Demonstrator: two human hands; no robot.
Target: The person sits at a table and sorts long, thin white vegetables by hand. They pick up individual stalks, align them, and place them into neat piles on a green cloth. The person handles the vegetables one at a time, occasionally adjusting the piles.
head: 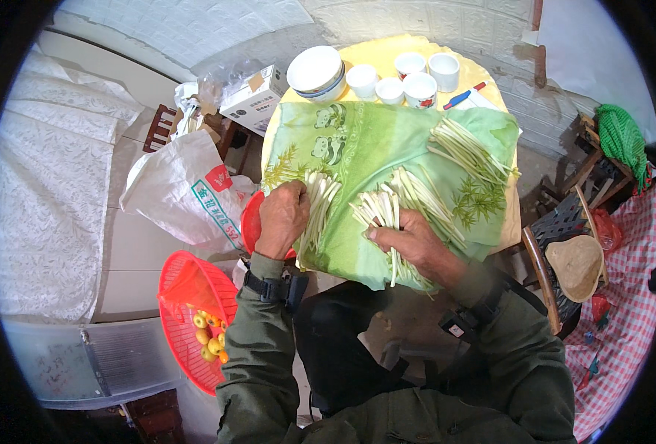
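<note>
My right hand point(417, 244) grips a bundle of pale green-white vegetable stalks point(382, 208), its thumb across them, above the front of the table. Just behind it lies a second bunch of stalks point(419, 194), partly covered by the hand. Curled at the left side of the table, my left hand point(284, 213) is against another bunch point(319, 208); its fingertips are hidden, so whether it pinches a stalk does not show. A further bunch point(469, 150) rests at the back right. All lie over a green panda-print cloth point(361, 144).
White cups point(419, 91), stacked bowls point(317, 72) and a red-blue pen point(465, 95) stand or lie along the table's back. Left of the table are a red basin point(252, 222), a white sack point(189, 188) and a red basket point(181, 344) with fruit. A woven basket point(555, 222) is at right.
</note>
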